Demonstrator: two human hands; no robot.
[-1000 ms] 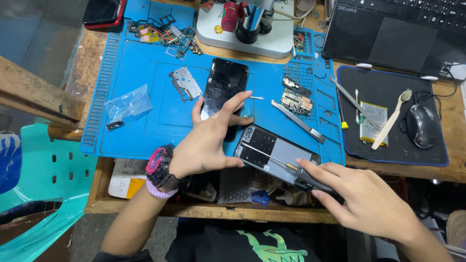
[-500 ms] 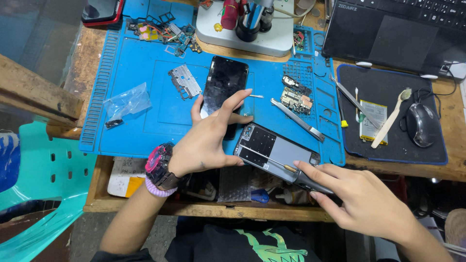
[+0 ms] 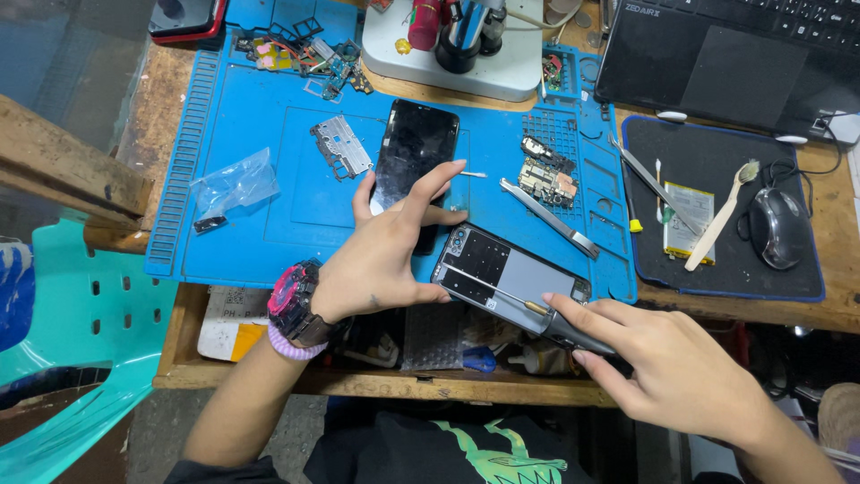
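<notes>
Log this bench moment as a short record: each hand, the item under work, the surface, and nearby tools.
left hand: steadies the opened phone's near end, fingers spread
right hand: grips a screwdriver, its shaft lying across the phone
opened phone: back off, lying flat at the mat's front edge
surface: blue repair mat on a wooden bench
nearby: black phone screen, tweezers, small circuit boards

Opened phone [image 3: 511,280] on mat [image 3: 269,233]; mouse [image 3: 776,228] far right.
</notes>
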